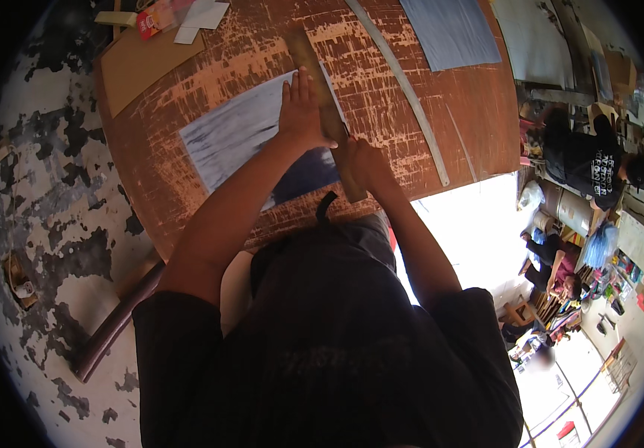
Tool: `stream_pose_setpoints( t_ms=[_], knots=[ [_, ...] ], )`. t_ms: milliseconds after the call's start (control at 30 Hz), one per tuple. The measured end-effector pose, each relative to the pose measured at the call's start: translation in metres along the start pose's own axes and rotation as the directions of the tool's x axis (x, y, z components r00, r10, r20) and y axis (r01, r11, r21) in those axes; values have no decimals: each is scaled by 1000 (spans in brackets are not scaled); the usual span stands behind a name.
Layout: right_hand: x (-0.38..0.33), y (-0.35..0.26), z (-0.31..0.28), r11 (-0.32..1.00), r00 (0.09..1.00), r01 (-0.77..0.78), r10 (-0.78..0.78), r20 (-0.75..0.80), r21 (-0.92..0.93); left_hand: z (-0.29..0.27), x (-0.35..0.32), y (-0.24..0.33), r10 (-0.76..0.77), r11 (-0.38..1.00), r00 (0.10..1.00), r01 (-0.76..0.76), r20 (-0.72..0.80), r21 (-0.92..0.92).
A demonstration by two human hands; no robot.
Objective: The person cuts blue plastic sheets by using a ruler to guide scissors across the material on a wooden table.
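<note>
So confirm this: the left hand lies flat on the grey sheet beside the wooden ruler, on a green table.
Not quite. In the head view the table is worn reddish-brown, not green. The left hand does lie flat on the grey sheet beside the wooden ruler.

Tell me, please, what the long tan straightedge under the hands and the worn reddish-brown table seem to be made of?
The long tan straightedge looks like bare wood: matt, flat, evenly tan, though grain is too blurred to confirm. The worn reddish-brown table appears to be painted or stained board, its coating scratched through to paler orange streaks. The left hand presses flat beside the straightedge; the right hand works at its near end.
</note>
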State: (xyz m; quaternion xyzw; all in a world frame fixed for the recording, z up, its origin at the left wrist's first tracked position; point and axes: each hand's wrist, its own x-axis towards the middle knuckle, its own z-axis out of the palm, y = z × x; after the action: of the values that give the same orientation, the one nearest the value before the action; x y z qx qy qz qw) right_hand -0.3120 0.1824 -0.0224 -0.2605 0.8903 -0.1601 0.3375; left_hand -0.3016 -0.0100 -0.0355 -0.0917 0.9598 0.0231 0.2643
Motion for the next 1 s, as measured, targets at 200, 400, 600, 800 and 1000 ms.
stream_pose_setpoints(
  t_ms=[200,400,600,800,1000],
  knots=[
    [-55,57,45,999,998,48,-48,31,-25,3,1,0,13,997,1000,-12,-6,77],
    [-97,63,58,981,984,-171,165,71,91,3,1,0,5,996,1000,-7,18,92],
    [-98,80,46,1000,995,-5,6,98,-13,8,3,-5,35,998,999,-34,-22,48],
    [22,46,14,922,867,322,-379,-323,-216,6,4,0,34,998,999,-33,-13,44],
    [132,-26,-20,861,871,327,-434,-228,-390,14,4,-3,72,997,993,-74,-91,-18]
  ],
)
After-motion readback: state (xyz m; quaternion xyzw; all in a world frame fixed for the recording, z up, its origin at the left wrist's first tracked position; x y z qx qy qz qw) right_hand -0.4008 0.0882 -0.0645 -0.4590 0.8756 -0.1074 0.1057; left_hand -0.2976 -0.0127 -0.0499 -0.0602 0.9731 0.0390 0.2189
